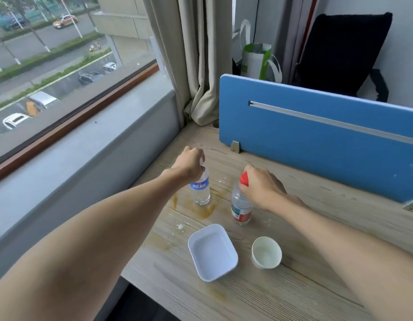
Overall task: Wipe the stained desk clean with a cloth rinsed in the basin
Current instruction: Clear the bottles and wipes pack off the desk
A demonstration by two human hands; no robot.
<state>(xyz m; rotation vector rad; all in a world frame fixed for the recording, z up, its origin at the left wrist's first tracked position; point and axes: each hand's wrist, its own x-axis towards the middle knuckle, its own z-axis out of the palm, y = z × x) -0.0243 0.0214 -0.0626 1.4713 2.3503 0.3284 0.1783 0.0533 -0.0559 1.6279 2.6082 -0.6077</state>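
Here, the wood-grain table is running along a grey windowsill, with a blue partition standing at its far edge and beige curtains hanging in the corner. Brown stains are spreading between two upright bottles, and a white splotch is lying nearer the sill. The left hand is curling its fingers round the top of the blue-labelled bottle. The right hand is gripping the red cap of the red-labelled bottle. The white basin is sitting nearer the front edge, beside a paper cup.
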